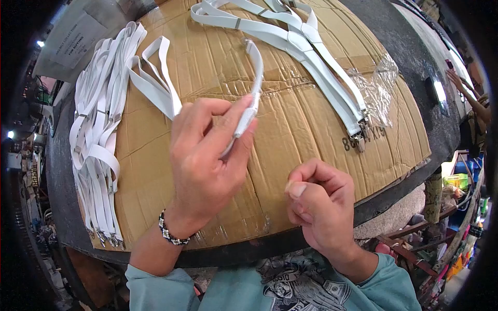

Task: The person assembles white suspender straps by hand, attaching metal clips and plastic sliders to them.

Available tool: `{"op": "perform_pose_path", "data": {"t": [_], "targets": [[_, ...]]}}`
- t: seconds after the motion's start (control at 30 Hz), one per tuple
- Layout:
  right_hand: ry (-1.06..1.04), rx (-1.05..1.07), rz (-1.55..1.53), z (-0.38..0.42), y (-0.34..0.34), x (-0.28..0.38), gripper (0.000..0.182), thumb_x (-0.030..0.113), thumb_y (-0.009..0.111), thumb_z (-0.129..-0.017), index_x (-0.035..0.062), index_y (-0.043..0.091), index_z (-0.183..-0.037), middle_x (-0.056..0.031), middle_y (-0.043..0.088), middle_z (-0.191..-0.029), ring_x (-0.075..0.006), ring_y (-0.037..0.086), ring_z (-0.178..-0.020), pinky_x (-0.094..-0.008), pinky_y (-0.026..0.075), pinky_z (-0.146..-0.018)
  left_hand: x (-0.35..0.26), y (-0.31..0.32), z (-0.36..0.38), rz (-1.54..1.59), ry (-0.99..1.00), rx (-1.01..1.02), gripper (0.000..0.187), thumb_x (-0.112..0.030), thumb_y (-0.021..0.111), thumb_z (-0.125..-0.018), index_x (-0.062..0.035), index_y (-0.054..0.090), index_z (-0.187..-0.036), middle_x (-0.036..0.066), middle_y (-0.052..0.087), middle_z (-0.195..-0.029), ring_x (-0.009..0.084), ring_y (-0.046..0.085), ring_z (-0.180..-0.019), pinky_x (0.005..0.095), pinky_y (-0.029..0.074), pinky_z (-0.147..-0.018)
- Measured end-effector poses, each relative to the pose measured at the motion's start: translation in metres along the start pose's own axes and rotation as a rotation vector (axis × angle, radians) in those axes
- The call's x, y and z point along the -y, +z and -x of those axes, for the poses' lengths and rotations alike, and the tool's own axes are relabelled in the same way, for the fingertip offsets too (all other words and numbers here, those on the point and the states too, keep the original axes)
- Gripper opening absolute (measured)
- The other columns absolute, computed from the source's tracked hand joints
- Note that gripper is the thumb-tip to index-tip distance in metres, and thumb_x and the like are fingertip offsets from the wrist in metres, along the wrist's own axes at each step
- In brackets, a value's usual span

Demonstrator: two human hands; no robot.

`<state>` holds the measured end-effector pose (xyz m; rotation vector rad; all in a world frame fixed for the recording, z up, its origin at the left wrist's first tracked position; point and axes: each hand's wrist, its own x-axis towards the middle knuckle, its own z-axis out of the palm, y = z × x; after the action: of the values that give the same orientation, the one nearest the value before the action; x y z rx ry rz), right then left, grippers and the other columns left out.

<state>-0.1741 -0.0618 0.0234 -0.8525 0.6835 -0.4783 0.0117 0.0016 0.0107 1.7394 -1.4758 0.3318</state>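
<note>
White elastic suspender strap (258, 67) stands at twelve o'clock above the brown corrugated cardboard sheet (282, 147), grasped by the left hand (205, 150); the right hand (326, 210), at four o'clock, is pinched, contents unclear. A steady grip should prevent twisting.

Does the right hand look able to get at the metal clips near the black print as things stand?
Probably yes: the right hand is close to the metal clips, with only bare cardboard visible between them.

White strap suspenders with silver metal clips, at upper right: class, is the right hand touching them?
Apart: the head view shows brown cardboard between the right hand and the suspenders.
</note>
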Motion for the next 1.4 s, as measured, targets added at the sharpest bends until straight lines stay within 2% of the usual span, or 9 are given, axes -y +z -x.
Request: {"op": "perform_pose_path", "data": {"t": [0.17, 0.27, 0.57, 0.7, 0.87, 0.97, 1.1, 1.13, 1.4], "targets": [[-0.123, 0.202, 0.005, -0.001, -0.005, -0.006, 0.014, 0.008, 0.061, -0.096, 0.0002, 0.062, -0.084, 0.0038, 0.055, -0.070, -0.0018, 0.041, -0.054, -0.0249, 0.029, -0.047, -0.006, 0.004, 0.002, 0.209, -0.078, 0.020, 0.034, -0.005, 0.079, -0.083, 0.0010, 0.074, -0.116, 0.007, 0.064, -0.090, 0.0213, 0.055, -0.077, 0.0331, 0.044, -0.071], [-0.205, 0.320, 0.362, -0.001, -0.008, 0.005, 0.009, 0.006, 0.061, -0.095, 0.0005, 0.062, -0.088, 0.0042, 0.052, -0.066, -0.0022, 0.039, -0.053, -0.0252, 0.029, -0.048, -0.009, 0.001, 0.001, 0.248, -0.110, 0.036, 0.033, -0.007, 0.079, -0.084, 0.0014, 0.074, -0.116, 0.008, 0.065, -0.091, 0.0209, 0.056, -0.078, 0.0325, 0.044, -0.071], [-0.316, 0.108, 0.588, -0.005, 0.005, 0.025, 0.010, -0.003, 0.061, -0.089, 0.0003, 0.070, -0.092, 0.0005, 0.058, -0.066, -0.0034, 0.048, -0.056, -0.0223, 0.038, -0.051, -0.006, -0.005, 0.001, 0.382, -0.163, 0.095, 0.032, -0.014, 0.078, -0.089, 0.0039, 0.074, -0.116, 0.010, 0.066, -0.099, 0.0182, 0.060, -0.087, 0.0293, 0.048, -0.075], [-0.526, 0.088, 0.676, -0.020, -0.007, 0.042, 0.017, -0.004, 0.056, -0.092, -0.0002, 0.071, -0.096, 0.0010, 0.056, -0.066, -0.0021, 0.047, -0.058, -0.0213, 0.035, -0.053, -0.005, -0.010, -0.001, 0.428, -0.130, 0.146, 0.034, -0.019, 0.077, -0.091, 0.0046, 0.074, -0.115, 0.012, 0.067, -0.104, 0.0176, 0.061, -0.093, 0.0294, 0.049, -0.079], [-0.519, 0.066, 0.739, -0.034, -0.010, 0.059, 0.026, 0.002, 0.061, -0.096, 0.0016, 0.063, -0.122, 0.0043, 0.046, -0.063, -0.0024, 0.038, -0.056, -0.0232, 0.030, -0.050, -0.006, -0.010, -0.003, 0.499, -0.092, 0.134, 0.031, -0.012, 0.082, -0.081, -0.0013, 0.077, -0.109, 0.008, 0.068, -0.098, 0.0219, 0.062, -0.088, 0.0340, 0.046, -0.080], [-0.517, 0.193, 0.853, -0.044, -0.009, 0.062, 0.031, 0.002, 0.066, -0.093, 0.0042, 0.063, -0.124, 0.0026, 0.046, -0.062, -0.0033, 0.040, -0.055, -0.0238, 0.033, -0.050, -0.003, -0.010, -0.005, 0.500, 0.005, 0.140, 0.032, -0.011, 0.083, -0.078, -0.0019, 0.076, -0.108, 0.008, 0.068, -0.099, 0.0234, 0.063, -0.090, 0.0357, 0.045, -0.083], [-0.643, 0.273, 1.036, -0.046, -0.016, 0.057, 0.033, 0.002, 0.075, -0.086, 0.0050, 0.065, -0.117, -0.0027, 0.052, -0.062, -0.0086, 0.052, -0.052, -0.0272, 0.041, -0.048, 0.003, -0.014, -0.011, 0.388, 0.162, 0.125, 0.029, -0.017, 0.082, -0.084, -0.0006, 0.072, -0.106, 0.011, 0.067, -0.104, 0.0289, 0.064, -0.095, 0.0448, 0.049, -0.089], [-0.737, 0.220, 1.134, -0.048, -0.020, 0.056, 0.028, 0.002, 0.079, -0.082, 0.0050, 0.068, -0.108, -0.0055, 0.055, -0.063, -0.0133, 0.056, -0.050, -0.0294, 0.043, -0.047, 0.002, -0.016, -0.011, 0.304, 0.193, 0.085, 0.028, -0.015, 0.082, -0.081, -0.0023, 0.072, -0.104, 0.009, 0.067, -0.101, 0.0270, 0.064, -0.093, 0.0439, 0.048, -0.089], [-1.155, 0.116, 1.199, -0.045, -0.026, 0.046, 0.026, -0.002, 0.081, -0.072, 0.0012, 0.070, -0.095, -0.0062, 0.057, -0.063, -0.0192, 0.056, -0.049, -0.0324, 0.041, -0.046, -0.013, -0.021, 0.003, -0.120, 0.393, -0.216, 0.023, -0.013, 0.079, -0.074, -0.0120, 0.063, -0.090, 0.001, 0.065, -0.090, 0.0200, 0.061, -0.084, 0.0459, 0.050, -0.088]]}}
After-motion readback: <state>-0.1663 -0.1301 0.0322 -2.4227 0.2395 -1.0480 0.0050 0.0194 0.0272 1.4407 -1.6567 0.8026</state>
